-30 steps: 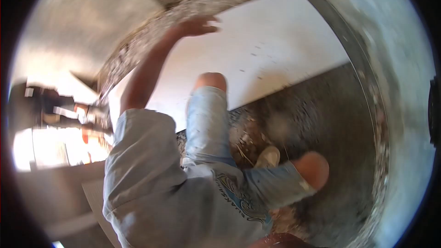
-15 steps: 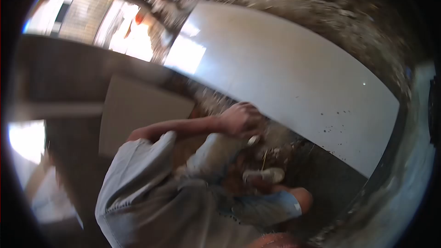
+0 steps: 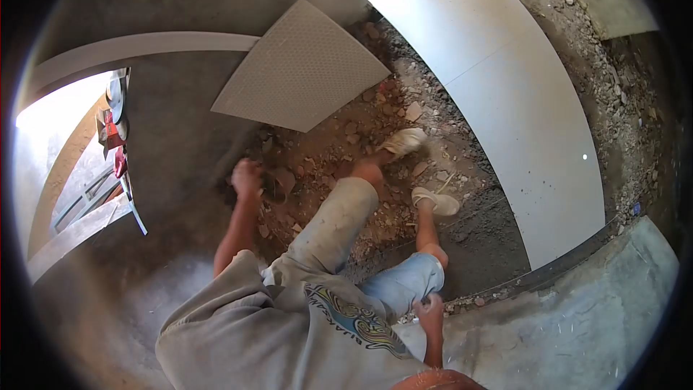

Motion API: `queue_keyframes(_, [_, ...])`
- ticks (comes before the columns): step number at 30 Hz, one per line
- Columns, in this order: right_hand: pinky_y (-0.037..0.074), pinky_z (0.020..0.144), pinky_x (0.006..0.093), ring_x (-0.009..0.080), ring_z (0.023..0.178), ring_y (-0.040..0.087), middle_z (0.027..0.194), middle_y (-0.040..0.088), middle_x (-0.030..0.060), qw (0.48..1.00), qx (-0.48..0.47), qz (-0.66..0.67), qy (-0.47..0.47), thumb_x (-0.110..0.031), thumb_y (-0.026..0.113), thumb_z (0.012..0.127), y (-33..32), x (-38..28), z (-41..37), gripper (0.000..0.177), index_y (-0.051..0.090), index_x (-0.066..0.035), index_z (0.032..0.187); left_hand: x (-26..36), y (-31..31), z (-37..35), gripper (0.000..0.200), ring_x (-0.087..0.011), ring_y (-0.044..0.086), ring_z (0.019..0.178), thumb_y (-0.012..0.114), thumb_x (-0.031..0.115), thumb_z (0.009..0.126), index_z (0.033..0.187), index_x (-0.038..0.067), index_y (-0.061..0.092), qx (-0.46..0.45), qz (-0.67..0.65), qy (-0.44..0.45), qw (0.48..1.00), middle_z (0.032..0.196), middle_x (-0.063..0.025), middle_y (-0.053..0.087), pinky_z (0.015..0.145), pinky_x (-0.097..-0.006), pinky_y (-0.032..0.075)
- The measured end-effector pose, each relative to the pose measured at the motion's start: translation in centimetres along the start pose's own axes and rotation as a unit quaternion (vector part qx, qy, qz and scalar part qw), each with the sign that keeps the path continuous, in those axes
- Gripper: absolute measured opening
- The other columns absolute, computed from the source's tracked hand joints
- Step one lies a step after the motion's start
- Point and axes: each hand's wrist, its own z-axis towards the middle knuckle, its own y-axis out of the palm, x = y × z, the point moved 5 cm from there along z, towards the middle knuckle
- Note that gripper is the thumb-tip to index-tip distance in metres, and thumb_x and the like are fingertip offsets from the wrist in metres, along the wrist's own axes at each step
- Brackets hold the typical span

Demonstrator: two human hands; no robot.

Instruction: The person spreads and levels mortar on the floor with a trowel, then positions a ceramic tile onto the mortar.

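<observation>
Brown chunk: a brown, curved chunk of rubble [image 3: 278,182] lies in the reddish-brown rubble bed [image 3: 346,137], just beside our left hand.
Left hand: our left hand [image 3: 247,177] is down at the rubble with its fingers curled. We cannot tell whether it grips the chunk or only touches it.
Right hand: our right hand [image 3: 431,314] rests by the right knee at the edge of the grey concrete ledge [image 3: 577,318], fingers bent. We cannot tell whether it holds anything.
Feet: two pale shoes [image 3: 404,142] stand on the rubble.
Done, as we judge: two large white slabs [image 3: 505,101] lie flat, edge to edge, along the far side of the rubble.
Left, as we judge: the rubble bed is uncovered, and a grey dotted square tile [image 3: 303,65] lies loose at its upper edge.
Hard to make out: the palms of both hands are hidden. The fisheye lens bends every edge. The bright opening at the far left washes out, and the red items [image 3: 115,144] there are too small to name.
</observation>
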Motion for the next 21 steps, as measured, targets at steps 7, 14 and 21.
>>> queue_keyframes(7, [0.043,0.101,0.0414,0.0364,0.123,0.054,0.129,0.057,0.0249,0.978,0.079,0.078,-0.176,-0.022,0.067,0.086,-1.1,-27.5,13.9,0.051,0.053,0.001,0.129,10.2,-11.2,15.1,0.052,-0.0287,0.043,0.13,0.039,0.046,0.101,0.145,0.019,0.039,0.137,-0.178,-0.033,0.974,0.143,-0.0048,0.046,0.1,-0.0579,0.037])
queue_keyframes(14, [0.037,0.11,0.0417,0.0324,0.134,0.044,0.149,0.04,0.0189,0.892,0.055,0.111,-0.435,-0.06,0.048,0.094,-0.8,-68.4,30.7,0.077,0.039,-0.004,0.146,8.9,-3.0,27.4,0.063,-0.0354,0.024,0.143,0.039,0.048,0.101,0.155,0.024,0.017,0.082,-0.28,-0.146,0.945,0.159,-0.0062,0.019,0.111,-0.0634,0.026])
queue_keyframes(21, [0.029,0.112,0.0487,0.0393,0.136,0.04,0.144,0.045,0.0225,0.89,0.177,-0.055,-0.417,-0.061,0.035,0.097,7.2,-79.5,38.5,0.075,0.042,-0.002,0.143,9.4,0.6,29.5,0.072,-0.0366,0.021,0.144,0.046,0.055,0.096,0.154,0.023,0.018,0.174,-0.326,-0.176,0.912,0.158,-0.0089,0.016,0.108,-0.0661,0.03])
